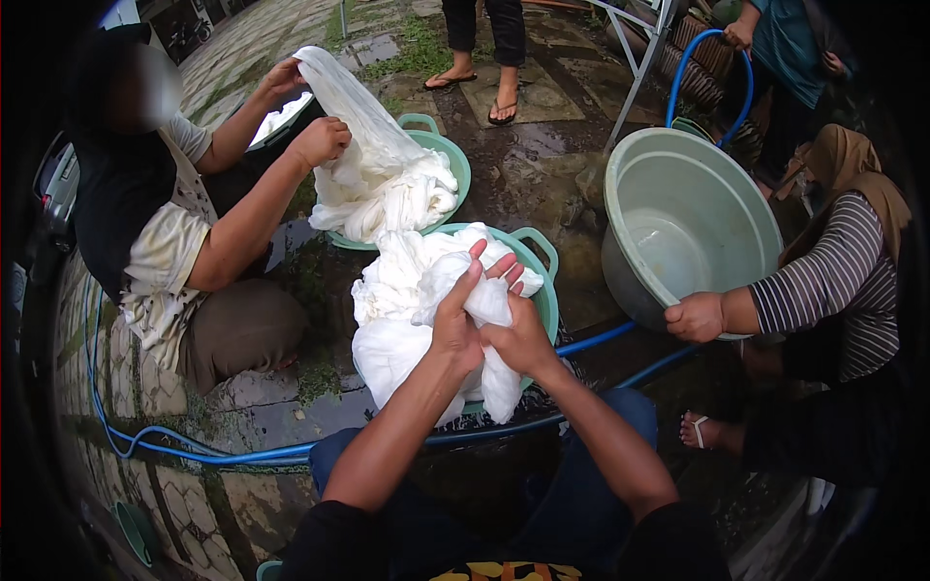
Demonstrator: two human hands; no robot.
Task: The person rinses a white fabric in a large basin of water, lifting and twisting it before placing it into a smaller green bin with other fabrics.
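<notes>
A bunched white wet cloth [485, 299] is between my two hands, above a green plastic basin. My left hand [459, 327] has it between the thumb and fingers, and the fingers are spread rather than clenched. Beside it, my right hand [519, 338] grips the same cloth, and a twisted end hangs down below. More white cloth [392, 290] fills the green basin [548, 312] and spills over its near rim. Some of my fingers are hidden behind the cloth.
At left, a crouching person [167, 240] lifts white cloth [327, 87] from a second green basin [458, 160]. At right, another person [828, 269] tilts a large tub [690, 210]. Blue hoses [276, 454] cross the wet paving. Someone in sandals [501, 58] stands beyond.
</notes>
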